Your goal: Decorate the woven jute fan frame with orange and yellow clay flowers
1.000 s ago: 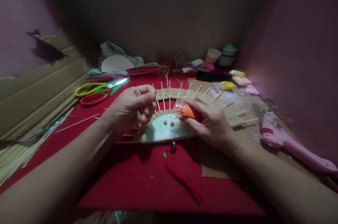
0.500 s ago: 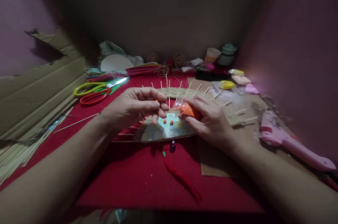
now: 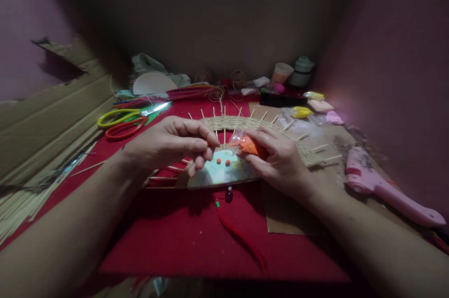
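Head view: the left hand point(image 3: 171, 143) pinches a tiny orange bit, mostly hidden by its fingertips. At its 3 o'clock, the right hand point(image 3: 280, 160) grips an orange clay lump point(image 3: 250, 146) in clear wrap above the woven fan point(image 3: 245, 125). Open red felt point(image 3: 182, 237) lies at 6 o'clock

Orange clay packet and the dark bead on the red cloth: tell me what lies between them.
In the head view, two small orange balls on the shiny half-disc lie between them.

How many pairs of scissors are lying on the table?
2: yellow-handled scissors at far left, and red-handled scissors just in front, touching them. More may hide in the clutter behind.
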